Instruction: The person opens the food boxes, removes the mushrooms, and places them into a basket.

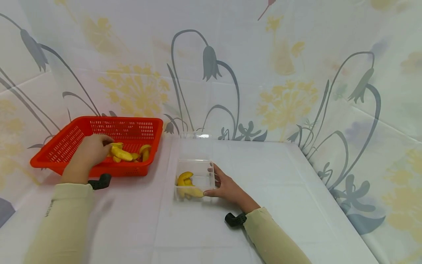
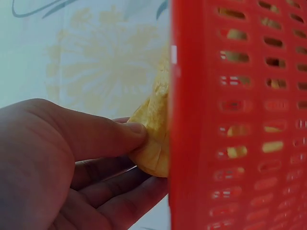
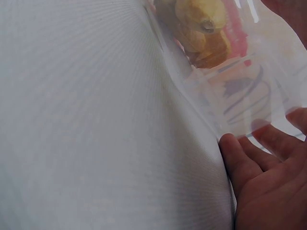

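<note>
My left hand reaches over the red basket in the head view. In the left wrist view its thumb and fingers pinch a yellow mushroom with a flared end, part of it hidden behind the basket wall. Several more yellow mushrooms lie inside the basket. In the middle of the table stands a clear plastic box with a few yellow mushrooms in its left part. My right hand holds the box by its right side, thumb at the near corner and fingers spread along the wall.
A white table carries the basket and box. A floral cloth hangs behind it. The clear lid stretches behind the box. A grey object shows at the left edge.
</note>
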A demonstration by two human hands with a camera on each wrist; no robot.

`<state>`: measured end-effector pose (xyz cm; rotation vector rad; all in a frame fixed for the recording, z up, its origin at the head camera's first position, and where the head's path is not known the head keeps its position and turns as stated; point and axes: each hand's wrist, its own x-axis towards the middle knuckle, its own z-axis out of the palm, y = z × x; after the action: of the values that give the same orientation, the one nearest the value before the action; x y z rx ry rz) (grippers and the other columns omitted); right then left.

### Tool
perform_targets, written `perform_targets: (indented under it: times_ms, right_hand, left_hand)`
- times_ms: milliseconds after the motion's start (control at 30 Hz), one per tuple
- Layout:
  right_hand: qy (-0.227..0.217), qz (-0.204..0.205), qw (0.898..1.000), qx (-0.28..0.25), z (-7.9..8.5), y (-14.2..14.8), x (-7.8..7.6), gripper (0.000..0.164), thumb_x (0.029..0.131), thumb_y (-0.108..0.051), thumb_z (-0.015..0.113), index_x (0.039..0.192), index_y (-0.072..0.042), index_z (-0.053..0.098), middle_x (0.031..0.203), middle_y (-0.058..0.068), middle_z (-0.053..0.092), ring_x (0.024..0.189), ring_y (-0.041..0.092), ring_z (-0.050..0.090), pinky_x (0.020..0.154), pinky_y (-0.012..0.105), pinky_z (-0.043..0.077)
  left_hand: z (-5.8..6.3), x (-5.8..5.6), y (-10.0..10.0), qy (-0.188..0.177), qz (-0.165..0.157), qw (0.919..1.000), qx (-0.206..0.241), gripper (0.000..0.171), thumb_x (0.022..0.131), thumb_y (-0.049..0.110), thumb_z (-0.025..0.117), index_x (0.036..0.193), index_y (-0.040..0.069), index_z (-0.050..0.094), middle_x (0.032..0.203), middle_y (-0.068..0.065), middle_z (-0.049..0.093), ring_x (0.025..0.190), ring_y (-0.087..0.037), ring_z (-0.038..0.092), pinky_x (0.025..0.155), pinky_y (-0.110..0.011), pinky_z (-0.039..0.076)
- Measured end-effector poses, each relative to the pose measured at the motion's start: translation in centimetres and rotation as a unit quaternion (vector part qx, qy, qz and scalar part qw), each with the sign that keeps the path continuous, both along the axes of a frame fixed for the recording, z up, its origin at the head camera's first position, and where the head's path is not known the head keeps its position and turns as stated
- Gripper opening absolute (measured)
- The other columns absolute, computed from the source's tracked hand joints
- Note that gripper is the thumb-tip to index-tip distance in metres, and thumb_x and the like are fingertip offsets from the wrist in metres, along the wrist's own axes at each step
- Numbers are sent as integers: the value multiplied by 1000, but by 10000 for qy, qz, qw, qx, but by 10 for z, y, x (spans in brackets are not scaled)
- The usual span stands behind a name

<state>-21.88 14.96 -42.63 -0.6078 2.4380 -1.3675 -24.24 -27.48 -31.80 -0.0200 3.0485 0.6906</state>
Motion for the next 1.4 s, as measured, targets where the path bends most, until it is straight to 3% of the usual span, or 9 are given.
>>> perform_targets:
  times_ms: [100, 233, 633, 1100, 1400]
  right_hand:
    - [5, -50, 10000, -34, -14, 2, -9, 111, 79, -26, 81, 157, -16, 3, 161, 10, 23, 140, 32, 40, 112, 47, 37]
    - [70, -95, 9999, -90, -21, 4, -12, 111, 78, -30, 82, 157, -20, 5, 160, 7, 25, 139, 30, 42, 111, 48, 38]
    - [66, -137, 9999, -58, -22, 3, -11, 116, 73, -41, 84, 157, -22, 6, 160, 3, 26, 139, 27, 42, 111, 46, 39]
    - [28, -194, 9998, -17, -20, 3, -11, 116, 73, -42, 83, 157, -24, 6, 160, 2, 26, 142, 26, 39, 112, 45, 38]
    - [-5, -190, 9998, -57, -20, 3, -11, 115, 73, -40, 83, 157, -23, 6, 160, 2, 26, 140, 27, 41, 112, 46, 38]
  left_hand:
    - [-2, 0, -3, -20, -8, 10000, -32, 41, 99, 19, 51, 130, -7, 50, 123, -32, 52, 105, -45, 48, 96, -62, 45]
    - [-4, 0, -8, -123, -3, 9999, -9, 43, 99, 21, 53, 130, -8, 50, 122, -32, 53, 102, -44, 48, 95, -61, 47]
    - [-8, 1, -15, -402, -70, 9992, -41, 40, 96, 17, 56, 126, -10, 53, 115, -31, 56, 95, -40, 50, 82, -50, 54]
    - [-13, -1, -16, -317, -187, 9987, -342, 38, 94, 10, 54, 125, -13, 54, 116, -34, 57, 97, -43, 52, 89, -59, 49]
    - [-10, -1, -5, -361, -234, 9987, -272, 41, 98, 17, 53, 128, -11, 52, 119, -34, 56, 100, -44, 53, 92, -61, 48]
